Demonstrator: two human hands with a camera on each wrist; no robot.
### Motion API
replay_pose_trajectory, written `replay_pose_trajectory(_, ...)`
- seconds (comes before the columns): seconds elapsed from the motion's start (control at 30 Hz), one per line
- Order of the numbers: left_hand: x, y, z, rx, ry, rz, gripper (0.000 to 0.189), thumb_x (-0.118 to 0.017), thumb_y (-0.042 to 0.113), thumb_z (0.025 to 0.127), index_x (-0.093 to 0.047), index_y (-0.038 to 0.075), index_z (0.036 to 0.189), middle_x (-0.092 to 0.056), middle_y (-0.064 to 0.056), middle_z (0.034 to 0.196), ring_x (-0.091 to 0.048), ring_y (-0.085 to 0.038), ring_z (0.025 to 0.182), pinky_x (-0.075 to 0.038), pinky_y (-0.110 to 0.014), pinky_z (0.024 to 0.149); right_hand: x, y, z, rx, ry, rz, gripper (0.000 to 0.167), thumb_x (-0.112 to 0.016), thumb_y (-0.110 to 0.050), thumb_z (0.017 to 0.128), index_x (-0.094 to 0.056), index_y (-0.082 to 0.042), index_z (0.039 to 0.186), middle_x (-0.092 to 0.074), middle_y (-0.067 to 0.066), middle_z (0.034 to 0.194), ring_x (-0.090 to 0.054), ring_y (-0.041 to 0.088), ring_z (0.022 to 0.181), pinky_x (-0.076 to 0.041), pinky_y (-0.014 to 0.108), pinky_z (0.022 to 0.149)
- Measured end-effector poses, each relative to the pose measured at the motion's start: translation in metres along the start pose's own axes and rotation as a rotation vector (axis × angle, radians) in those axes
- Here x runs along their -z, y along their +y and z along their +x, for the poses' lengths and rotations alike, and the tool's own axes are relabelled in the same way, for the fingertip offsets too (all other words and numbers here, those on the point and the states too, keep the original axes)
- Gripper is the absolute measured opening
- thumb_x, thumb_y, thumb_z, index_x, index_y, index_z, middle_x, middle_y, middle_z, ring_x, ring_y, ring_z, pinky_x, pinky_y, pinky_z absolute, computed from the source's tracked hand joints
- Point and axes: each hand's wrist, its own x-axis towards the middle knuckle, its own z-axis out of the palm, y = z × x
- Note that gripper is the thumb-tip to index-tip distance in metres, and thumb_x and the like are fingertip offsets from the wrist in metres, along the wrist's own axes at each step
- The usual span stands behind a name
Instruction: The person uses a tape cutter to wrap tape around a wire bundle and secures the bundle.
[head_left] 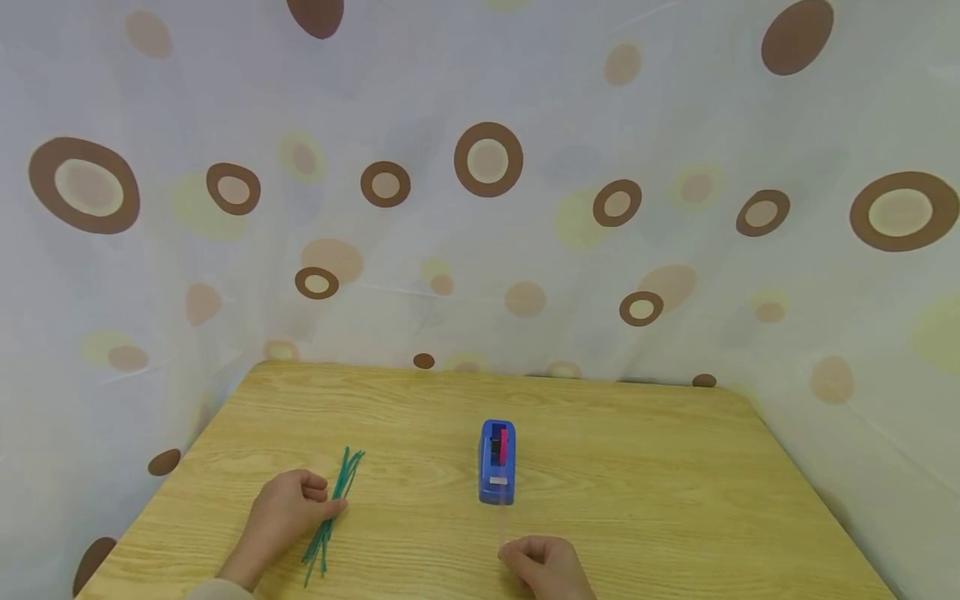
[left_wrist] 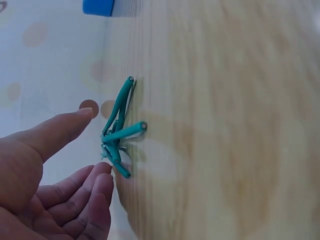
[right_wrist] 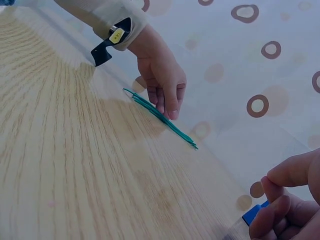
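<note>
A loose bundle of thin green wires [head_left: 346, 475] lies on the left part of the table, its ends fanned out. My left hand [head_left: 285, 508] is right beside it; the left wrist view shows thumb and fingers spread apart, with the green wires [left_wrist: 119, 135] just past the fingertips. Near the table's middle stands a blue tape dispenser [head_left: 486, 492] with a pink core in it. From its front runs a clear strip of tape [head_left: 502, 523], whose end my right hand [head_left: 551, 568] pinches between thumb and forefinger.
The wood-grain table [head_left: 645, 500] has rounded far corners. A pale curtain [head_left: 525, 250] with brown circles hangs behind it and at both sides. A black wrist strap with a yellow tag [right_wrist: 117, 36] sits on my left sleeve.
</note>
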Motion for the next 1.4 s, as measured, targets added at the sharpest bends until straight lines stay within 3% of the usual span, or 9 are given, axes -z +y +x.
replay_pose_trajectory(0.23,-0.0039,-0.0025,0.0007,0.024,0.001,0.002,0.048,-0.089,0.034,0.072,-0.068,-0.001,0.098,-0.067,0.0,0.085,-0.064,-0.018,0.079,-0.053,-0.044,0.076,-0.0005,0.0021,0.0024,0.006,0.002,-0.015,0.022,-0.071,-0.027,0.091,-0.075,-0.006,0.096,-0.058,-0.005,0.072,-0.051,0.013,0.07,-0.042,0.028,0.063)
replay_pose_trajectory(0.43,-0.0073,-0.0028,-0.0011,0.006,0.022,0.037,0.036,-0.087,0.022,0.073,-0.068,-0.001,0.094,-0.067,0.0,0.082,-0.064,-0.018,0.077,-0.053,-0.044,0.074,-0.0006,0.0049,0.0024,0.03,-0.009,0.001,0.021,-0.071,-0.026,0.091,-0.075,-0.005,0.095,-0.056,-0.005,0.07,-0.051,0.012,0.068,-0.043,0.028,0.062)
replay_pose_trajectory(0.77,-0.0074,0.0007,-0.0013,-0.01,0.039,0.033,0.016,-0.076,0.005,0.073,-0.068,0.002,0.086,-0.066,0.0,0.078,-0.063,-0.018,0.073,-0.054,-0.043,0.071,0.0009,0.0064,0.003,0.032,-0.01,0.0,0.022,-0.07,-0.027,0.092,-0.075,-0.005,0.096,-0.056,-0.004,0.069,-0.051,0.013,0.067,-0.043,0.028,0.061)
replay_pose_trajectory(1.4,-0.0087,0.0045,0.0027,-0.106,0.046,0.136,0.017,-0.073,0.001,0.066,-0.069,0.001,0.083,-0.062,-0.001,0.078,-0.058,-0.017,0.071,-0.052,-0.04,0.068,0.0017,0.0039,0.002,0.026,-0.018,-0.004,0.023,-0.068,-0.028,0.093,-0.074,-0.006,0.091,-0.055,-0.004,0.07,-0.05,0.014,0.068,-0.042,0.029,0.062)
